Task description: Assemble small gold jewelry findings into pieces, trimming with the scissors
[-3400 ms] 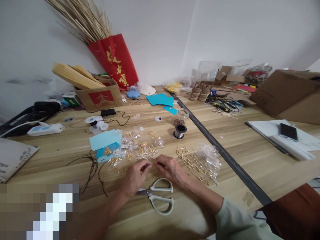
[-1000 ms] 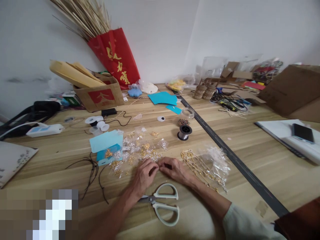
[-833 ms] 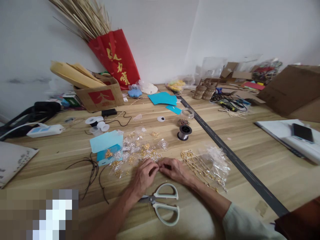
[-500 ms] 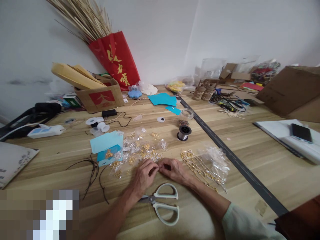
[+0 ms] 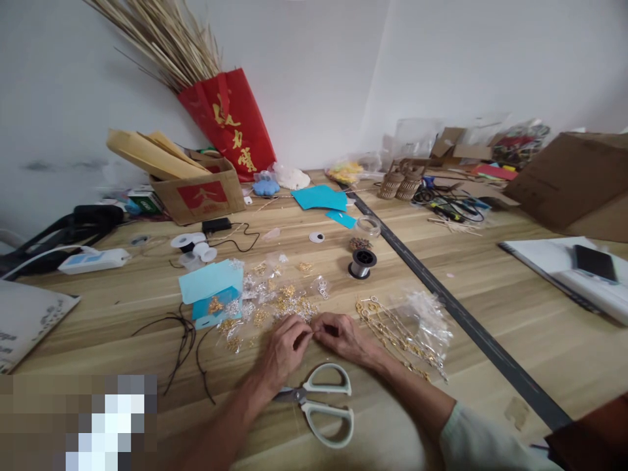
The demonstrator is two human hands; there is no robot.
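My left hand [image 5: 289, 343] and my right hand [image 5: 343, 337] meet fingertip to fingertip low over the table. Both are pinched closed; whatever sits between the fingertips is too small to name. Just beyond them lies a heap of gold and silver jewelry findings [image 5: 294, 302], some on clear bags. White-handled scissors [image 5: 328, 407] lie in front of my hands, their blades partly under my left forearm. To the right of my right hand, gold and silver chains [image 5: 392, 333] are spread beside crumpled clear plastic bags [image 5: 429, 320].
A spool of wire [image 5: 362, 263] stands behind the findings. Blue cards [image 5: 210, 281] and black cords [image 5: 181, 347] lie at left. A dark strip [image 5: 441, 294] crosses the table. Farther back are a cardboard box [image 5: 201, 196], a red bag [image 5: 235, 124] and a phone [image 5: 594, 263] on papers.
The whole view has shifted slightly, so things appear a little lower and to the right. My hands keep nearly the same pinched pose, fingertips together.
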